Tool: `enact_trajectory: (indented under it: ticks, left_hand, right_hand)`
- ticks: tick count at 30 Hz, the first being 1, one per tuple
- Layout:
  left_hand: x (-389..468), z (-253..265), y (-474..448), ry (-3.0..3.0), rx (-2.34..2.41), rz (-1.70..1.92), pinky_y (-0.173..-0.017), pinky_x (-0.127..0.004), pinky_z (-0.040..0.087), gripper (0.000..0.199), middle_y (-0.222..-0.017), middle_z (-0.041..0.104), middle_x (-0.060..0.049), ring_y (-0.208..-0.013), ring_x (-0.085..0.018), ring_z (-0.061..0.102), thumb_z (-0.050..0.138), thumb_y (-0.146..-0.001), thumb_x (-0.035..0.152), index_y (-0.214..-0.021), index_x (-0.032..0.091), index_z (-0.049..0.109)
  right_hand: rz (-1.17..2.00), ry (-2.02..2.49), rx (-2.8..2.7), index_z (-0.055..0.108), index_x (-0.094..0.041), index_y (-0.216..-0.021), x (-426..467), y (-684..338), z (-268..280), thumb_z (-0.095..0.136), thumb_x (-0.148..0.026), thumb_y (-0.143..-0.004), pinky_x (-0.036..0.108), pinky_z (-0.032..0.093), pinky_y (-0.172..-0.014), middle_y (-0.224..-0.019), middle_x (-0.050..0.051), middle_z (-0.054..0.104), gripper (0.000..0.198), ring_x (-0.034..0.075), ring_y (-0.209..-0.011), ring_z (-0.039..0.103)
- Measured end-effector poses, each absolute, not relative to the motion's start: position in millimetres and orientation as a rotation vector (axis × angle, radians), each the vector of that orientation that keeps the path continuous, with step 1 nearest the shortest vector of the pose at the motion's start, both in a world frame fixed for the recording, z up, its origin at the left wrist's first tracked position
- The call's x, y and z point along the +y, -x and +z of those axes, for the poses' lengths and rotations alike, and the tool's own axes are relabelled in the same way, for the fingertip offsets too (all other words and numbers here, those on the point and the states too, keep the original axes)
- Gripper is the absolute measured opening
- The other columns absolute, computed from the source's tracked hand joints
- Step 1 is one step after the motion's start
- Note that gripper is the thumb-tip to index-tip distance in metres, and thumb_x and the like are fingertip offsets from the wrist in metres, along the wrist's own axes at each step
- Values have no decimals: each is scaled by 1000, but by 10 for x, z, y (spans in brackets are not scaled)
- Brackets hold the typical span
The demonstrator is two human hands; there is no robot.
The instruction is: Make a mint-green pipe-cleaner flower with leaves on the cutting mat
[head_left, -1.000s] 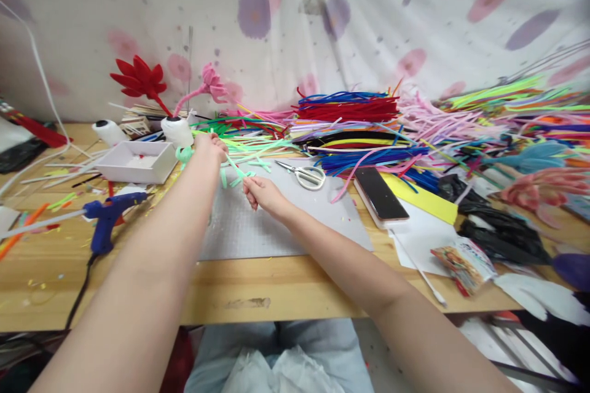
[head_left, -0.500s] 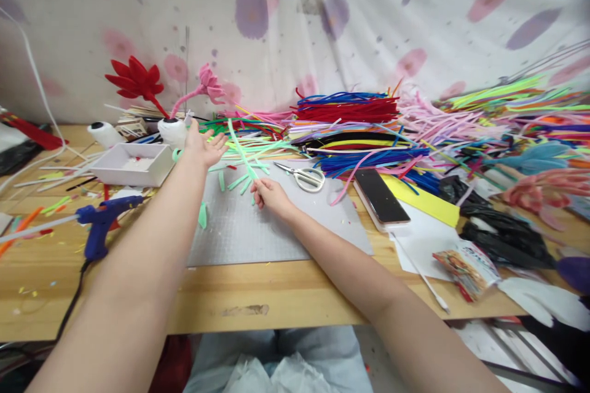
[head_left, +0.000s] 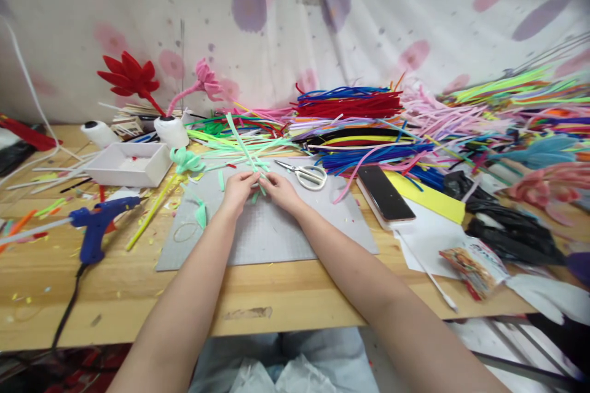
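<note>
Mint-green pipe cleaners (head_left: 238, 137) rise from between my two hands over the grey cutting mat (head_left: 271, 239). My right hand (head_left: 279, 191) is closed on them. Close against it, my left hand (head_left: 241, 189) pinches the same pipe cleaners near their lower end. Short green ends poke out below the fingers; the exact grip is partly hidden. Scissors (head_left: 310, 177) with white handles lie just beyond my right hand. Left of my left hand, a small green looped piece (head_left: 200, 215) rests on the mat, and a green flower with a yellow stem (head_left: 185, 161) lies beyond it.
A blue glue gun (head_left: 94, 224) and a white box (head_left: 128, 164) stand at left. Red and pink flowers rise from a white holder (head_left: 171, 131). Bundled pipe cleaners (head_left: 350, 107) are piled along the back. A phone (head_left: 385, 192) and a snack packet (head_left: 474, 267) lie at right.
My left hand has come back from the far left, where it was open, to meet my right hand at the green pipe cleaners. The green flower with the yellow stem is now uncovered.
</note>
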State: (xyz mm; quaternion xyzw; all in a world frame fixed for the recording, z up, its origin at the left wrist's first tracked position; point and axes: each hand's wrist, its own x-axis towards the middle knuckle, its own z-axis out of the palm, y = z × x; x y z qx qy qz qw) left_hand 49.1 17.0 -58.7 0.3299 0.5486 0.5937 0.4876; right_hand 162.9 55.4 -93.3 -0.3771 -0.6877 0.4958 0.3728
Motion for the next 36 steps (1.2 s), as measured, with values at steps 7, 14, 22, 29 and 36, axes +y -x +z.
enact_trajectory:
  ticks: [7,14,22,29,36]
  left_hand:
    - [131,-648,-436,-868,1313,1422,-58,-27,47,35,-63,62,-3,-60,-14,57,74,-47,40,-67,12,65]
    - [149,-716,-395,-965,1346,1404,-54,-27,47,38,-63,62,-2,-57,-15,57,73,-49,42,-71,12,67]
    - [144,-723,-397,-985,1328,1400,-55,-27,47,38,-61,61,-2,-55,-13,55,73,-48,42,-71,12,67]
    - [178,-785,-319,-1112,1404,1384,-54,-25,46,28,-56,57,0,-53,-11,52,71,-52,38,-63,13,66]
    - [163,-748,-374,-1104,1432,1440,-53,-25,45,31,-58,60,-1,-52,-12,53,70,-53,39,-69,12,67]
  right_hand:
    - [1212,893,-1804,55,-18,-85,620,-1682,-950,60,-27,-66,21,38,-57,-69,-4,56,21,9,-61,49]
    - [1424,842,-1719,50,-18,-83,634,-1696,-958,63,-23,-59,21,39,-55,-63,-5,52,28,8,-57,49]
    - [1556,789,-1644,50,-17,-84,598,-1761,-873,64,-26,-61,20,36,-53,-64,-5,55,28,7,-55,49]
    - [1636,801,-1560,49,-18,-81,570,-1772,-821,66,-27,-60,19,36,-49,-57,-7,54,28,6,-49,48]
    - [1777,794,-1527,46,-18,-75,562,-1750,-836,65,-35,-64,23,44,-55,-62,-2,62,28,9,-55,57]
